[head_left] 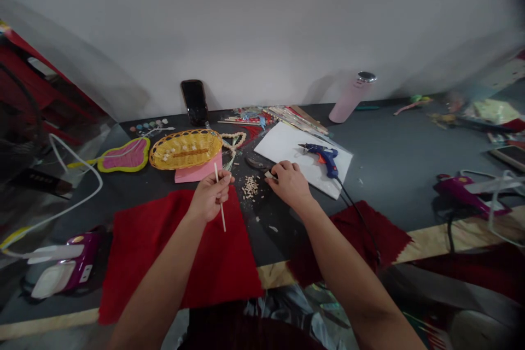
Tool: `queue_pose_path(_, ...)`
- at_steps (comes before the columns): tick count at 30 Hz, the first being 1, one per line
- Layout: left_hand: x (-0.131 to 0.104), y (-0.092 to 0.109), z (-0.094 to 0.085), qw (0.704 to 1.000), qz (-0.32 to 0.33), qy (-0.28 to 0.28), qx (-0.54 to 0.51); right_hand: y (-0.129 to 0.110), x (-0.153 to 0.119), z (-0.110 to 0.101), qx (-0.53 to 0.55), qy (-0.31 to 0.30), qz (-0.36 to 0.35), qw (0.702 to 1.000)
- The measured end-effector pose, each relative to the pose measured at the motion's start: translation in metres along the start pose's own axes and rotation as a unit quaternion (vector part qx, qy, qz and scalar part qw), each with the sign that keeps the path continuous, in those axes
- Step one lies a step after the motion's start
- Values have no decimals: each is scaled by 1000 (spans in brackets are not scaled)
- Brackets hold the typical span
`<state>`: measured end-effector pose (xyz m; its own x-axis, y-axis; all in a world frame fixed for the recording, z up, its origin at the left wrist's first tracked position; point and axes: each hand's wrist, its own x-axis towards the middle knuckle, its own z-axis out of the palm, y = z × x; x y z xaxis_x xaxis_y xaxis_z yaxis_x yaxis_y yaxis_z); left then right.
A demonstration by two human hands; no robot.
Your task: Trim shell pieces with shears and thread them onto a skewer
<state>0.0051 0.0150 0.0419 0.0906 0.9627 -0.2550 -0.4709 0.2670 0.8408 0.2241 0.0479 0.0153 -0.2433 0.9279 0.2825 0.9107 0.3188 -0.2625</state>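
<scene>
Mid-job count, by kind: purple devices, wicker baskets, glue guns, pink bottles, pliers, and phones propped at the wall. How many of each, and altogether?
Purple devices: 2
Wicker basket: 1
Glue gun: 1
Pink bottle: 1
Pliers: 1
Propped phone: 1
Total: 7

No readable text anywhere

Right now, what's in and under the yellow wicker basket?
Inside the yellow wicker basket: small pale pieces and a brown strip, possibly weave. Underneath: a pink pad shows along the near right edge; the basket covers the rest, so can't tell what else is there.
</scene>
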Motion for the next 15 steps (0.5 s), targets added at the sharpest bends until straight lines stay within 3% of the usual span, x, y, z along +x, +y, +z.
queue_pose_path(4, 0, 1, -1, 1000, -3, -11, -19, 0, 1, -1, 6, -15, 6, 1000)
queue_pose_path(9, 1, 2, -3, 1000, 4, -13, -24, 0, 4, -4, 125, 61, 51, 989)
queue_pose_path(12, 2, 2, -4, 999, 8, -12, -31, -4, 6, -9, 292, 85, 68, 950)
queue_pose_path(15, 2, 3, -6, 998, 11, -21, -51, -14, 5, -17, 473, 8, 115, 874)
